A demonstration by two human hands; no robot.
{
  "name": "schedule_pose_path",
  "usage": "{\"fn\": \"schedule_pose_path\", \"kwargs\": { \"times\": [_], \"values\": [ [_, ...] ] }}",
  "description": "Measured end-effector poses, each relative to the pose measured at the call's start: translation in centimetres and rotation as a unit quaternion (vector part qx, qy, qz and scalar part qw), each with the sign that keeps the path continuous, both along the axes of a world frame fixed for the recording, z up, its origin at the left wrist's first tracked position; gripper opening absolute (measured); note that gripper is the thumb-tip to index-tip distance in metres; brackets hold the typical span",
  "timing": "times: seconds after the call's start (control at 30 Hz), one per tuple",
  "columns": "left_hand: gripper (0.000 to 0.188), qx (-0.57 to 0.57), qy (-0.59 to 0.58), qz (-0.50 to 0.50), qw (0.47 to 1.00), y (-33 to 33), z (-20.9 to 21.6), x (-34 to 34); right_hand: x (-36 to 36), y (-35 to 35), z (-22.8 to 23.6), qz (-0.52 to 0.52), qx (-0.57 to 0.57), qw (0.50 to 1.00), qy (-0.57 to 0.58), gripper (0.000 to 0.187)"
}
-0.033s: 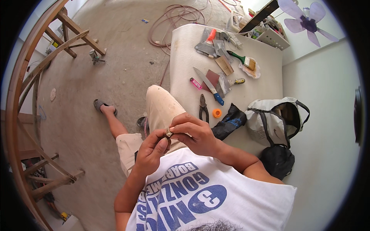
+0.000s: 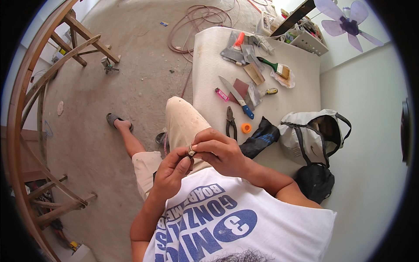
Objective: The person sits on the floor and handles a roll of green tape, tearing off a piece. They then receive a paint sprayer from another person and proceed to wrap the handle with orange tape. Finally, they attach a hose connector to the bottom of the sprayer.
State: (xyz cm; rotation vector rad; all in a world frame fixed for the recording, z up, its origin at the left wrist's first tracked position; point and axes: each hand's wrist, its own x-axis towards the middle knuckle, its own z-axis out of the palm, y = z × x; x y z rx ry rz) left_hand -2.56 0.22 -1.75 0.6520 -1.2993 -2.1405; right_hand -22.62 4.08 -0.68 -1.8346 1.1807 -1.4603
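Note:
A small metallic piece (image 2: 191,151), pale and brassy, is pinched between the fingertips of both hands above my lap. Its exact kind is too small to make out. My left hand (image 2: 173,170) grips it from the left with thumb and forefinger, the other fingers curled. From the right, my right hand (image 2: 222,152) holds its upper end between thumb and fingers. Closest to my hands on the white padded surface (image 2: 297,98) are dark-handled pliers (image 2: 231,123), an orange tape roll (image 2: 246,128) and a black cloth pouch (image 2: 262,137).
Farther along the surface lie a blue-handled knife (image 2: 238,98), a pink lighter (image 2: 221,94), a green-handled paintbrush (image 2: 276,68) and several scrapers. A grey-white bag (image 2: 305,142) stands at right. Wooden trestles (image 2: 65,56) are at left, a coiled hose (image 2: 187,26) on the floor.

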Motion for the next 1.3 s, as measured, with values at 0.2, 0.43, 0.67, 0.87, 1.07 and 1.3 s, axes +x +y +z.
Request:
{"fn": "schedule_pose_path", "kwargs": {
  "times": [0.2, 0.43, 0.67, 0.87, 1.07, 1.3],
  "values": [
    [0.03, 0.052, 0.036, -0.023, 0.998, -0.3, -0.6, 0.6, -0.2, 0.0, 0.1, 0.035, -0.002, 0.999, -0.003, 0.023],
    [0.03, 0.023, 0.063, 0.009, 0.998, -0.1, -1.5, 1.1, 0.1, -0.6, 0.9, 0.078, 0.132, 0.981, -0.119, 0.033],
    [0.032, 0.022, 0.066, 0.008, 0.998, 0.2, -1.6, 0.8, -0.2, -0.4, 0.9, 0.089, 0.145, 0.98, -0.104, 0.022],
    [0.033, -0.007, -0.003, 0.036, 0.999, 0.6, -0.8, 0.3, -0.4, 0.3, 0.5, 0.063, 0.135, 0.983, -0.104, 0.022],
    [0.033, 0.032, 0.023, 0.013, 0.999, 0.3, -0.9, 0.4, -0.6, 0.2, 0.3, 0.085, 0.124, 0.979, -0.139, 0.023],
    [0.033, -0.073, -0.069, 0.057, 0.993, 0.6, 0.5, -0.6, -1.0, 0.4, 0.4, 0.067, 0.13, 0.985, -0.096, 0.025]
  ]
}}
